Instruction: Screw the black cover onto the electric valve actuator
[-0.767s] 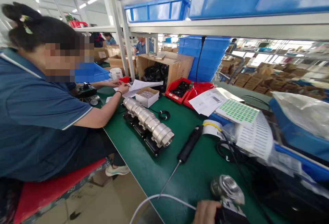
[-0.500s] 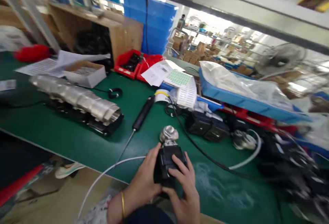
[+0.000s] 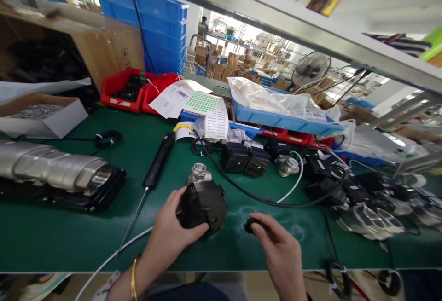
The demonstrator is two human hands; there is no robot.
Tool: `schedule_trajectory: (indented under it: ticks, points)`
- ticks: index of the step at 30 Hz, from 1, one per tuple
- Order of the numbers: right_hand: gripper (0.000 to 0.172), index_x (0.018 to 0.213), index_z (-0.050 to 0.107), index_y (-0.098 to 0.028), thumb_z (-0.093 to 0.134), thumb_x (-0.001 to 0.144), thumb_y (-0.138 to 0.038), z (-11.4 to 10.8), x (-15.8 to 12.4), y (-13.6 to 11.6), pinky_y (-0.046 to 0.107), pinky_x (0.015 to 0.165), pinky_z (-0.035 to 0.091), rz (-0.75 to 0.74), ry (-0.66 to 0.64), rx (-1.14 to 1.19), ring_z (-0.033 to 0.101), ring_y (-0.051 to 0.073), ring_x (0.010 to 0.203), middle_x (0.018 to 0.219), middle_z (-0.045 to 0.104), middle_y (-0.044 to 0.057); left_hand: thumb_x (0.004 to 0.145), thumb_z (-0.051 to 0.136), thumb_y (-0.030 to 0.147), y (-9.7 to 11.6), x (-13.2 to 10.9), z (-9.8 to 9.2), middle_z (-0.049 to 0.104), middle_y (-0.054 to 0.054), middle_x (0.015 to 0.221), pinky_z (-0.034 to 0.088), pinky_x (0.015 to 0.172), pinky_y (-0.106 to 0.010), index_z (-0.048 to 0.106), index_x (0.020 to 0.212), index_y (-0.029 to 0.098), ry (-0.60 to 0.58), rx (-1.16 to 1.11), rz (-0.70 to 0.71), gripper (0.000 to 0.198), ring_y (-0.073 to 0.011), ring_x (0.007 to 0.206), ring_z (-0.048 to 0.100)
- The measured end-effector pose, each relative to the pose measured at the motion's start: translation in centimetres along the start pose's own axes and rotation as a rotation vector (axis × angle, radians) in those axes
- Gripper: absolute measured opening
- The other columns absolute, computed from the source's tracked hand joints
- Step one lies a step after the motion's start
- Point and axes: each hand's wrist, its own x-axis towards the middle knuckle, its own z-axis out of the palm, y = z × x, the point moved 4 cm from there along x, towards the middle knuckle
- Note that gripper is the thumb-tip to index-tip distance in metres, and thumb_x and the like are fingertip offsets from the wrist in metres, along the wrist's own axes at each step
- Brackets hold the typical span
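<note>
My left hand [image 3: 174,222] is wrapped around the black housing of an electric valve [image 3: 207,202], tilted above the green workbench. The silvery metal valve body [image 3: 199,172] sticks out at its far end. Between the thumb and fingertips of my right hand [image 3: 279,250], a small black knob-like part [image 3: 249,225] is pinched, apart from the housing; its exact kind is hard to make out. A white cable [image 3: 113,255] runs toward my left hand. Left of it lies an electric screwdriver [image 3: 159,160] with a long thin shaft.
A row of metal valve bodies [image 3: 51,165] lies at left beside a white box of small parts [image 3: 62,117]. Red bins [image 3: 120,103], papers [image 3: 176,98] and a blue tray [image 3: 286,119] line the back. More black-boxed valves [image 3: 369,218] crowd the right; a black cable [image 3: 255,197] crosses the bench.
My right hand has come off the electric valve and moved right, now pinching a small black part. My left hand keeps the housing, which has turned. The view has swung right.
</note>
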Motion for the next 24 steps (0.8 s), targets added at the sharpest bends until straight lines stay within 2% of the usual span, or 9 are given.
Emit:
schedule_trajectory:
  ticks: [3,5,7,10,13,17,19,21,24]
  points:
    - [0.033,0.094,0.066,-0.018,0.049,0.101,-0.045,0.2,-0.1,5.1,0.019,0.062,0.049,0.028,-0.127,-0.134,0.058,0.015,0.073,0.084,0.058,0.003,0.063,0.071,0.041,0.8,1.7,-0.7,0.061,-0.010,0.108,0.051,0.085,-0.040,0.048,0.116,0.013,0.022,-0.187,-0.132,0.065,-0.0255,0.096,0.061]
    - [0.049,0.093,0.064,-0.015,0.040,0.100,-0.057,1.0,-0.2,7.3,0.024,0.059,0.049,0.065,-0.111,-0.221,0.057,0.017,0.068,0.081,0.056,0.005,0.063,0.072,0.046,0.8,2.6,-0.9,0.063,-0.010,0.106,0.051,0.083,-0.038,0.048,0.115,0.012,0.016,-0.276,-0.189,0.066,-0.0252,0.096,0.061]
    - [0.055,0.089,0.061,-0.014,0.033,0.101,-0.060,1.8,-0.4,8.3,0.027,0.060,0.049,0.079,-0.074,-0.295,0.056,0.019,0.069,0.083,0.055,0.007,0.062,0.073,0.048,0.8,3.2,-1.0,0.064,-0.010,0.106,0.051,0.082,-0.036,0.050,0.114,0.013,0.010,-0.321,-0.206,0.067,-0.0250,0.096,0.061]
    - [0.047,0.085,0.059,-0.014,0.030,0.106,-0.045,2.4,-1.1,7.8,0.031,0.073,0.049,-0.074,-0.072,-0.360,0.055,0.020,0.083,0.094,0.056,0.008,0.061,0.074,0.048,0.7,3.5,-1.1,0.065,-0.010,0.105,0.051,0.081,-0.034,0.052,0.113,0.013,0.017,-0.349,-0.213,0.066,-0.0246,0.095,0.061]
    - [0.034,0.102,0.059,-0.013,0.030,0.108,-0.030,2.2,-2.2,7.3,0.035,0.085,0.046,-0.284,-0.106,-0.435,0.052,0.022,0.099,0.109,0.055,0.007,0.062,0.075,0.047,0.8,3.3,-1.1,0.065,-0.010,0.104,0.051,0.081,-0.033,0.052,0.113,0.013,0.020,-0.352,-0.219,0.066,-0.0240,0.094,0.061]
    - [0.034,0.119,0.055,-0.010,0.030,0.108,-0.028,2.0,-3.2,8.0,0.040,0.087,0.046,-0.361,-0.164,-0.477,0.048,0.025,0.108,0.124,0.048,0.010,0.064,0.075,0.047,1.0,3.4,-1.2,0.065,-0.011,0.107,0.052,0.082,-0.034,0.052,0.115,0.012,0.020,-0.389,-0.223,0.066,-0.0239,0.097,0.061]
    - [0.032,0.115,0.059,-0.011,0.034,0.107,-0.029,2.0,-3.1,8.2,0.041,0.087,0.047,-0.312,-0.164,-0.390,0.049,0.025,0.105,0.120,0.051,0.009,0.063,0.075,0.046,1.2,3.4,-1.3,0.066,-0.011,0.107,0.052,0.081,-0.033,0.053,0.115,0.012,0.034,-0.408,-0.233,0.065,-0.0236,0.097,0.062]
    - [0.027,0.105,0.066,-0.014,0.047,0.103,-0.034,1.9,-2.5,7.6,0.041,0.088,0.048,-0.170,-0.128,-0.210,0.052,0.025,0.102,0.113,0.056,0.009,0.062,0.076,0.046,1.6,3.4,-1.4,0.067,-0.011,0.105,0.053,0.080,-0.033,0.055,0.112,0.012,0.058,-0.411,-0.243,0.064,-0.0236,0.095,0.063]
    - [0.025,0.091,0.070,-0.016,0.072,0.087,-0.040,1.6,-1.0,5.5,0.032,0.087,0.051,0.309,0.034,0.408,0.057,0.022,0.095,0.103,0.060,0.010,0.059,0.077,0.044,2.2,3.3,-1.4,0.068,-0.010,0.100,0.055,0.078,-0.034,0.059,0.106,0.012,0.091,-0.377,-0.257,0.060,-0.0247,0.091,0.065]
